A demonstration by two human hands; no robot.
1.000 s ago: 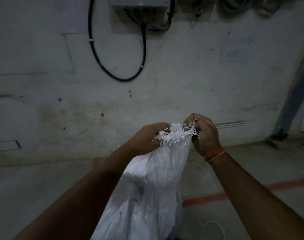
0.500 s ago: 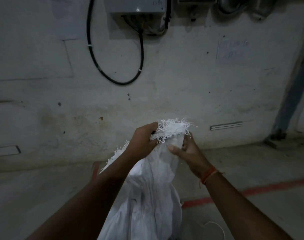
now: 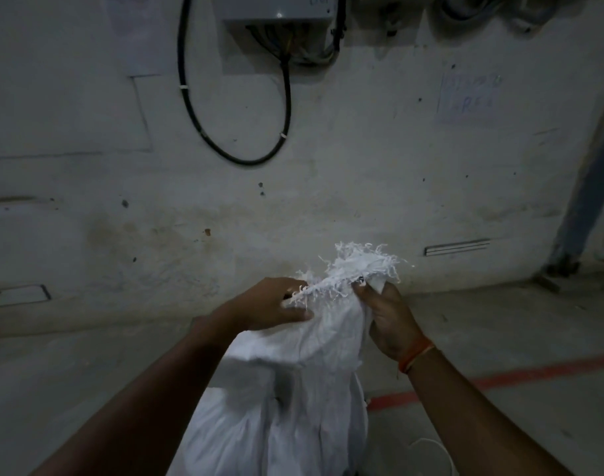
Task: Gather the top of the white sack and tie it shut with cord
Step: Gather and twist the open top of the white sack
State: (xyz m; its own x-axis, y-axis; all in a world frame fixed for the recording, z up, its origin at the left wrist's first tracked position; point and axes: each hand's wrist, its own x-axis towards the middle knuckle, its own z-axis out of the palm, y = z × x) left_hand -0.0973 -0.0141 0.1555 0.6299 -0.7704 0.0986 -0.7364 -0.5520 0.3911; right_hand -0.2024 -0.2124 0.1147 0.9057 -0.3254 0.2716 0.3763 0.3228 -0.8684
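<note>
The white sack (image 3: 293, 400) stands on the floor in front of me, its frayed top edge bunched up between my hands. My left hand (image 3: 269, 305) grips the gathered top from the left, thumb over the cloth. My right hand (image 3: 388, 317) grips the right side of the bunch, fingers curled round the fabric just under the fringe. A thin white cord (image 3: 431, 444) lies in a loop on the floor to the right of the sack's base, partly hidden by my right forearm.
A stained white wall (image 3: 328, 187) rises close behind the sack, with a grey junction box (image 3: 276, 10) and a hanging black cable (image 3: 238, 156). A red line (image 3: 500, 379) crosses the concrete floor at the right. A blue post (image 3: 589, 201) stands at the far right.
My right hand dropped from the top of the bunch, opened under it, and now grips the right side of the sack's neck. The left hand kept its hold and sank slightly.
</note>
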